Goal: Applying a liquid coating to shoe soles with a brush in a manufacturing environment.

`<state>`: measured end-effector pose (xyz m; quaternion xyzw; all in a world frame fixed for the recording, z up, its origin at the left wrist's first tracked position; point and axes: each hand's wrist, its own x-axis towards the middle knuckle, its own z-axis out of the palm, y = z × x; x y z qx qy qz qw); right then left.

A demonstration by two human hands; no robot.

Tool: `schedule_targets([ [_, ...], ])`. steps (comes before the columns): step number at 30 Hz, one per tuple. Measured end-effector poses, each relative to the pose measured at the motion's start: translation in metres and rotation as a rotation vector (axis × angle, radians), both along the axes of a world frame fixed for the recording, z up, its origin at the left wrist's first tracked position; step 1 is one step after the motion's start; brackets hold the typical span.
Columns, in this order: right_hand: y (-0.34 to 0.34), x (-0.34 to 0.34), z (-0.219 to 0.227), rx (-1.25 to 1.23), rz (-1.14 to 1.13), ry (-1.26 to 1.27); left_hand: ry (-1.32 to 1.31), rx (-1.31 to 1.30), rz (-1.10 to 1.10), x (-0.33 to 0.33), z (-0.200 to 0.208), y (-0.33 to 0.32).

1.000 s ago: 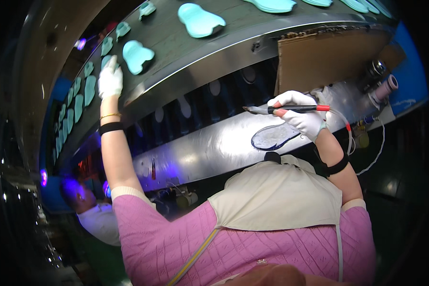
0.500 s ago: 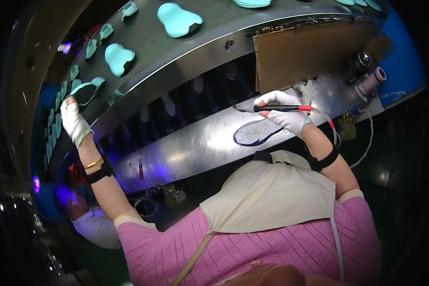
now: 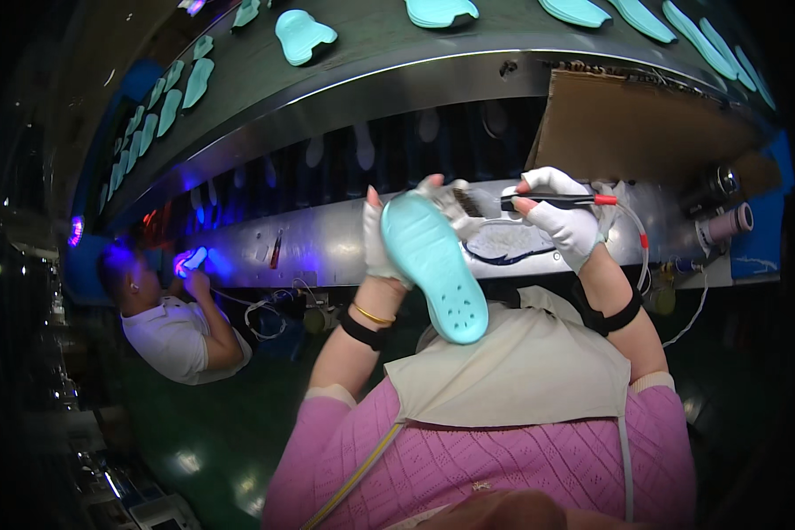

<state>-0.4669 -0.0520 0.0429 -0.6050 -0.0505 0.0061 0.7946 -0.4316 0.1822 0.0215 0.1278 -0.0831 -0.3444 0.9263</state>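
In front of my apron, my gloved left hand (image 3: 381, 252) grips a turquoise clog-shaped shoe sole (image 3: 440, 269). Several small holes pierce its narrower lower end, and part of my hand is hidden behind it. My gloved right hand (image 3: 571, 228) pinches the black handle of a brush (image 3: 543, 201), whose dark bristles point left, close to the sole's upper right side. From the handle's red end a pale tube runs down to the right. Below the brush, a dark-rimmed, sole-shaped pad (image 3: 511, 240) with a whitish surface lies on the metal ledge (image 3: 327, 252).
Several turquoise soles (image 3: 302, 37) lie on the dark conveyor (image 3: 371, 49) behind the ledge. A cardboard sheet (image 3: 636, 124) stands at the back right, near a pink roll (image 3: 727, 224) and a dark can (image 3: 723, 181). On the left a co-worker (image 3: 181, 340) handles a lit piece.
My left hand has come from the conveyor at far left to the middle, bringing a turquoise sole. My right hand still holds the brush. The view has turned, showing more of the co-worker.
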Motion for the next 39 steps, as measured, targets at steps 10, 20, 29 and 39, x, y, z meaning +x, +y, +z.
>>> schedule_targets([
  [10,0.023,0.014,-0.006,-0.047,-0.192,-0.183,-0.111,0.249,0.117,-0.023,-0.004,-0.062],
  [20,0.034,0.000,-0.007,-0.258,-0.151,-0.363,-0.102,0.267,0.245,-0.012,-0.016,-0.048],
  [29,0.036,-0.018,-0.016,-0.347,-0.008,-0.345,0.023,0.243,0.109,-0.004,-0.013,-0.029],
  [39,0.027,-0.047,-0.041,-0.088,0.028,-0.009,-0.139,0.533,0.119,-0.051,-0.024,-0.031],
])
